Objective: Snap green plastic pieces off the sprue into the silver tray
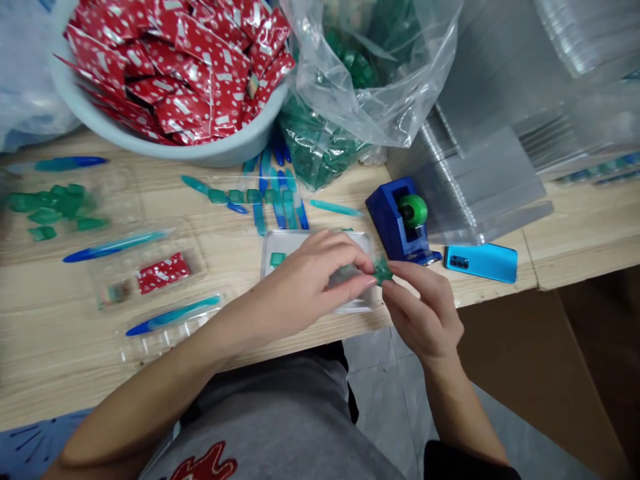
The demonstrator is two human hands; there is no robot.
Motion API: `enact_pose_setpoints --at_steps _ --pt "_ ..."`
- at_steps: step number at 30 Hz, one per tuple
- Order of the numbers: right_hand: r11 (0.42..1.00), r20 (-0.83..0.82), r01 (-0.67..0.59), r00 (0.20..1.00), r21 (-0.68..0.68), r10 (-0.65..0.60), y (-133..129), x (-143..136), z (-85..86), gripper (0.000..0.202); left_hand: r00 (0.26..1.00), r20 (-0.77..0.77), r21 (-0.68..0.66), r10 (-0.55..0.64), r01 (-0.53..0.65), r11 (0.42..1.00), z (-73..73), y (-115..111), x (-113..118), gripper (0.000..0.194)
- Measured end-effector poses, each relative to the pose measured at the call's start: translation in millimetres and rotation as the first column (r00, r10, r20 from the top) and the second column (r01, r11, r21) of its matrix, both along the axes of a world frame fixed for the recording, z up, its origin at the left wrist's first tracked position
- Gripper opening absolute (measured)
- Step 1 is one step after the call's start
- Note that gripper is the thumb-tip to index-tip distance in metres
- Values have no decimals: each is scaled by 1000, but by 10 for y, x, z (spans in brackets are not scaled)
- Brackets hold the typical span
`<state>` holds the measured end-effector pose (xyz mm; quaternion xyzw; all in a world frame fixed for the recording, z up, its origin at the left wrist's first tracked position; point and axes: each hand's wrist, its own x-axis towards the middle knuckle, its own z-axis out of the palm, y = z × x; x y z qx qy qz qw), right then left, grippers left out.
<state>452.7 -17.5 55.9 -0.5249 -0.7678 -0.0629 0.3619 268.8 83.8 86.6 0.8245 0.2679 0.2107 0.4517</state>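
Observation:
A small translucent green block (383, 272) is pinched between the fingertips of both hands. My left hand (330, 270) reaches across a shallow white tray (320, 236), thumb and index finger closed at the block's left side. From the right, my right hand (425, 307) grips the same block, fingers closed. Inside the tray lies another green block (278, 259); the rest of the tray is partly hidden beneath my left hand. Behind it, a row of green blocks (253, 196) sits in a clear plastic strip, with several blue pens or pen-shaped sticks around it.
A basin (200, 155) of red packets and a clear bag (320, 147) of green pieces stand behind. Rightward are a blue tape dispenser (390, 217), a blue phone (481, 263) and stacked clear plastic boxes (480, 173). Clear trays (197, 250) with blue sticks lie left.

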Motion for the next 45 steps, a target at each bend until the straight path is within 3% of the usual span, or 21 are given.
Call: enact_pose_setpoints --at_steps 5,9,12,14,18,21,26,29,32,35,38,41,43,45 --pt "999 -6 -34 999 33 34 -58 -36 -18 36 1000 7 -189 5 -4 982 47 -26 -2 6" --pt "999 -9 -23 1000 29 24 -41 -58 17 35 1000 18 -244 3 1 970 60 -10 44 8" --pt "997 -34 45 998 -55 -47 28 -93 82 34 998 -57 -104 40 -46 994 12 37 109 11" --pt "978 -62 96 992 -186 -109 85 -106 118 27 986 -156 10 57 -56 998 -34 89 144 13" --pt "906 -112 42 989 -421 -98 180 -64 140 16 951 -278 124 136 -105 987 -87 203 95 14" --pt "898 -132 -21 990 -439 -41 244 -11 144 16 956 -247 164 161 -123 979 -92 236 -41 16" --pt "873 -136 -160 985 -460 109 349 24 162 19 980 -194 273 39 16 962 -166 159 -166 21" --pt "870 -104 -168 985 -463 135 376 29 156 17 972 -232 422 29 73 904 -254 95 -132 19" --pt "880 -32 -121 992 -460 120 377 20 133 12 961 -262 501 91 55 864 -307 50 -76 13" --pt "881 8 -71 996 -468 85 361 5 102 12 943 -309 523 120 63 850 -303 45 -38 10" --pt "889 -22 -51 999 -456 46 303 16 83 26 939 -332 484 87 91 871 -256 98 -108 16" --pt "911 -97 7 994 -412 -51 184 62 82 41 964 -219 437 150 -41 898 -160 133 -361 21" --pt "908 -140 77 979 -412 -147 87 89 78 37 963 -136 398 233 -162 903 -78 78 -562 14" --pt "887 -174 120 960 -447 -218 -1 90 56 31 972 -171 295 161 -106 950 -9 -44 -690 16"
